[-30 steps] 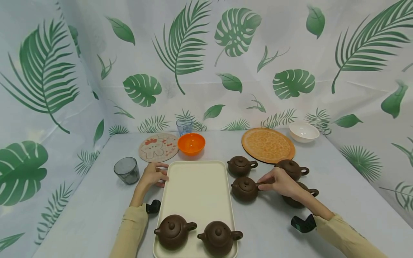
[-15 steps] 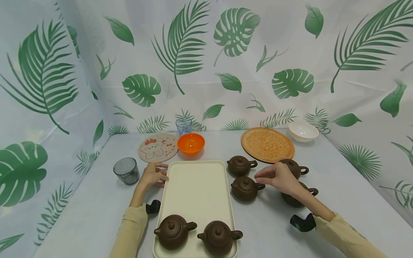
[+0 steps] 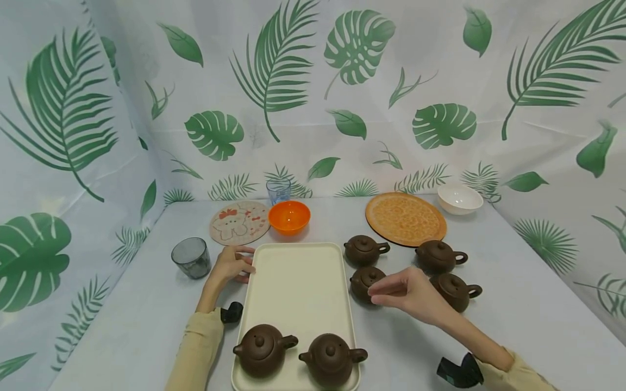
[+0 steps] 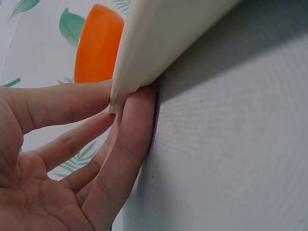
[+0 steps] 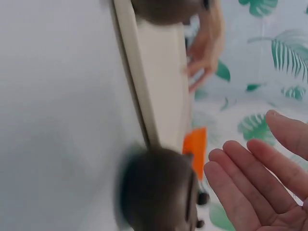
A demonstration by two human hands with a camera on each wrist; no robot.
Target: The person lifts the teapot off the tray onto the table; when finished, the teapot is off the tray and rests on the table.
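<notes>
Teapot (image 3: 365, 281), the one just right of the tray (image 3: 298, 282) on the surface (image 3: 513, 304), was where the action sat. A second ago the right hand (image 3: 408, 293) had been pinching at that pot's handle; half a second ago it had lifted clear and hovered over it; in this frame it had dropped lower and nearer, in front of the pot's right side, covering the handle. The pot itself had not shifted: it stood upright on the surface, apart from the tray's edge. So by my reading the grip had been let go and the hand was coming round for another hold, with nothing carried yet.

The right hand's pose: fingers (image 5: 240, 171) straight and spread in the wrist view, palm toward the pot (image 5: 159, 195), holding nothing. From the head view the forearm came in from the lower right, fingertips pointing left at the pot's body; whether they touched it I couldn't tell.

The left hand (image 3: 233, 264) hadn't budged. It rested at the tray's far left corner, fingers (image 4: 130, 139) nearly straight, tucked against the underside of the rim (image 4: 159, 53), thumb on top, steadying it.

Further out, two teapots (image 3: 264, 350) stood at the tray's near end, three more (image 3: 442, 271) waited on the surface to the right, and an orange bowl (image 3: 289, 216) sat beyond the tray.
</notes>
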